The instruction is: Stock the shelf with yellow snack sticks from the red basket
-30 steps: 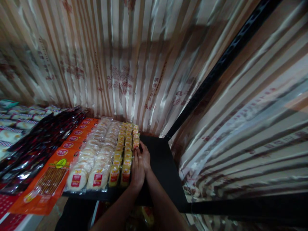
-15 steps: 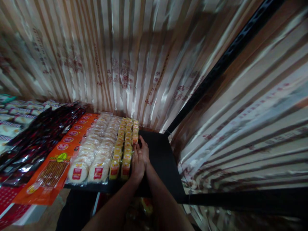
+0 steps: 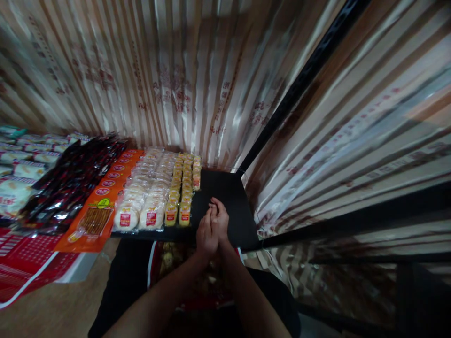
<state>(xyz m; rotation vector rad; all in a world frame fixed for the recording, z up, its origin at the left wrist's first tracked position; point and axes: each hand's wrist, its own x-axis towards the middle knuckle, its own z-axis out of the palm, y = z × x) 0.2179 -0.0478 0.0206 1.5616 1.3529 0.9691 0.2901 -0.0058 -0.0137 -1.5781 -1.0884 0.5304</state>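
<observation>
My left hand [image 3: 207,231] and my right hand [image 3: 221,220] lean against each other over the front of the black shelf [image 3: 234,202]. Their fingers are stretched out, and no item shows in either; the space between the palms is hidden. Just left of them stand rows of small yellow-wrapped snack cakes [image 3: 178,188]. The rightmost, shorter row [image 3: 196,173] ends farther back, apart from my fingertips. Below my forearms sits a red basket [image 3: 152,267] with yellow-wrapped packets [image 3: 169,257] inside.
Left of the cakes are round white wrapped crackers [image 3: 151,211], orange packs of stick snacks [image 3: 95,218], dark glossy packets [image 3: 70,183] and white packets [image 3: 30,169]. Another red basket [image 3: 38,263] stands lower left. A black post [image 3: 282,105] and striped plastic sheeting [image 3: 183,70] bound the shelf.
My hands have drawn back from the shorter row of yellow snack cakes toward the shelf's front edge. The view has shifted, bringing more of the basket below my arms into sight.
</observation>
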